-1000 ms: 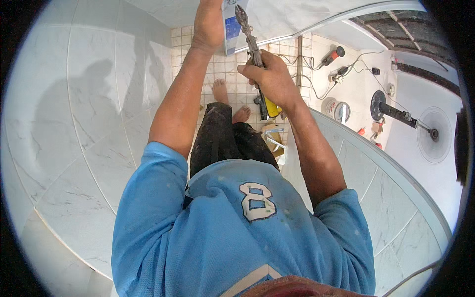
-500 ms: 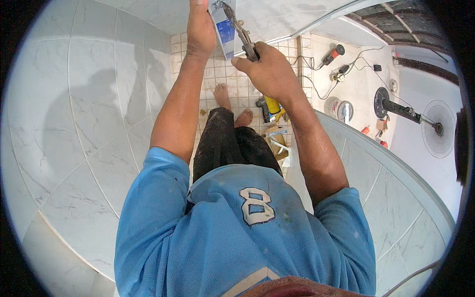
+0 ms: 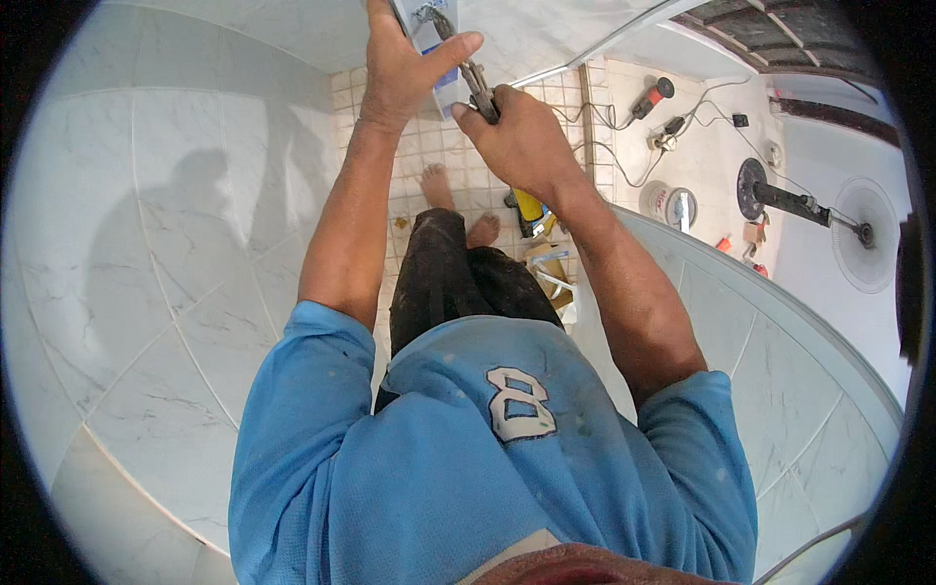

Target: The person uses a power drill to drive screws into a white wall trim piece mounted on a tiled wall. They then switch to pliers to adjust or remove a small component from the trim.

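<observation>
At the top, my left hand (image 3: 398,73) grips the left edge of a narrow white-and-blue panel (image 3: 447,96); its thumb stretches across the panel's front, over the pliers. My right hand (image 3: 526,144) is closed around the handles of worn metal locking pliers (image 3: 474,80). The pliers point up and left, with their jaws at a small metal fitting (image 3: 427,14) on the panel's upper part. Whether the jaws clamp that fitting, I cannot tell. The left fingertips are cut off by the upper edge of the view.
Near my bare feet lie a yellow-and-black tool (image 3: 529,210) and an open cardboard box (image 3: 549,265). A glass partition edge (image 3: 770,297) curves along my right. Beyond it are an angle grinder (image 3: 653,97), cables, a bucket (image 3: 671,207) and a standing fan (image 3: 866,234).
My left thumb has come out across the panel, over the pliers. The left hand and panel have shifted slightly, and the right hand has moved a little down and left with the pliers.
</observation>
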Demonstrator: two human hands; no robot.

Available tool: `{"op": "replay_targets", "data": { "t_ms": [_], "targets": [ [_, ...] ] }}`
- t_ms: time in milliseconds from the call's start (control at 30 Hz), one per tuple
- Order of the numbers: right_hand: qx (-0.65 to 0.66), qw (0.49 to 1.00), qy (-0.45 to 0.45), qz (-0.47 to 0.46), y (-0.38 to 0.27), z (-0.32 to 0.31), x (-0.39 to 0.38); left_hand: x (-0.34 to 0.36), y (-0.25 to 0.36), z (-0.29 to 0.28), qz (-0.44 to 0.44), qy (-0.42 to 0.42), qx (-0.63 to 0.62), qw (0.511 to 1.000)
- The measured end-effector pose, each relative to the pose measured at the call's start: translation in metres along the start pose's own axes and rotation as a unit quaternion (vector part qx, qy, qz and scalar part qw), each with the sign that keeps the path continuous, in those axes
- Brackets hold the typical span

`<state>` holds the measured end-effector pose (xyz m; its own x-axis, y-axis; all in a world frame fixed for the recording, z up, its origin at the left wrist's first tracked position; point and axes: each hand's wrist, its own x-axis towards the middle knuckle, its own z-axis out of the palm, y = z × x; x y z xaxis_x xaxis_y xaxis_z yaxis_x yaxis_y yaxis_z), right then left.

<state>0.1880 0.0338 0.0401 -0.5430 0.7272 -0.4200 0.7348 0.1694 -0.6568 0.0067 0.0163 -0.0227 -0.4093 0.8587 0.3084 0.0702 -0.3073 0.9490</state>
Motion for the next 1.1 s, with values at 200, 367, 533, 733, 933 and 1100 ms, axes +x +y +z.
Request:
{"op": "replay_targets", "data": {
  "t_ms": [200, 367, 533, 733, 933, 1100],
  "targets": [
    [0.048, 0.998, 0.022, -0.037, 0.02, 0.018, 0.004, 0.0, -0.001, 0.007, 0.006, 0.01, 0.002, 1.0],
    [0.03, 0.998, -0.003, -0.059, 0.025, 0.003, 0.017, 0.004, 0.011, 0.004, -0.017, -0.012, -0.018, 1.0],
    [0.028, 0.998, 0.017, -0.06, 0.026, 0.004, 0.02, 0.012, 0.008, -0.003, -0.053, -0.031, -0.02, 0.998],
    [0.071, 0.996, 0.006, -0.049, 0.026, 0.011, 0.012, 0.012, -0.007, -0.005, -0.021, -0.033, -0.005, 0.999],
    [0.064, 0.998, 0.0, -0.014, 0.009, 0.003, 0.003, 0.013, -0.011, -0.012, -0.031, -0.041, -0.059, 0.997],
    [0.027, 0.999, -0.025, -0.006, 0.004, -0.004, 0.001, 0.01, -0.008, -0.003, -0.018, -0.03, -0.05, 0.998]
  ]
}}
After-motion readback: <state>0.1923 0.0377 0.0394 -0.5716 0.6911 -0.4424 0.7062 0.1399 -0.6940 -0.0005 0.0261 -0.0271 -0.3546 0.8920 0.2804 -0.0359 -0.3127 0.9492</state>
